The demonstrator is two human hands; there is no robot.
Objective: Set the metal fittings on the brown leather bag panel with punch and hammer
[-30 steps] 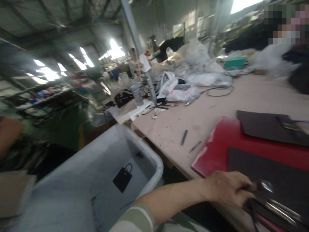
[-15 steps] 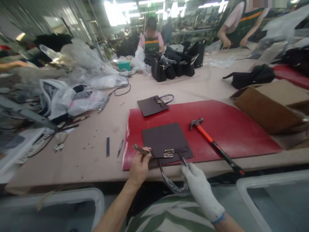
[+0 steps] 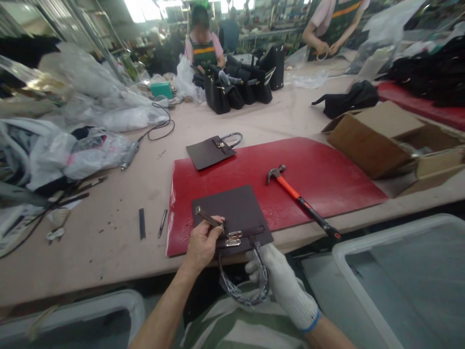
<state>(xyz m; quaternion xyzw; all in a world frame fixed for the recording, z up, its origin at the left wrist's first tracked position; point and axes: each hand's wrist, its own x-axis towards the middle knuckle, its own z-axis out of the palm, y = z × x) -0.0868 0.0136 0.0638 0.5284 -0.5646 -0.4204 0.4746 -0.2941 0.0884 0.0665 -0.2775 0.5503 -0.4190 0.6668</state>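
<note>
A dark brown flat bag panel (image 3: pixel 228 208) lies before me, with metal buckle pieces (image 3: pixel 233 238) on a strip near its lower edge. My left hand (image 3: pixel 201 245), bare, pinches a short brown strap (image 3: pixel 208 216) with a metal fitting at its far end, just over the panel. A plastic-wrapped bag handle (image 3: pixel 240 295) loops off the panel past the table edge. My right hand (image 3: pixel 278 271), in a white knitted glove, is curled around the right side of this handle, its fingers reaching under it into the loop.
Under the panel is a red mat (image 3: pixel 308 169) bearing a claw hammer (image 3: pixel 301 201). A second panel (image 3: pixel 210 152) with a handle lies farther off. Left are a dark strip (image 3: pixel 142 224) and a thin metal tool (image 3: pixel 162 224). A cardboard box (image 3: pixel 378 140) stands right; black bags (image 3: pixel 236 85) stand behind.
The view has turned right, shifting everything leftward. My left hand has brought the strap over the panel, its metal end now showing. My right hand has slid along the handle, fingers now inside the loop.
</note>
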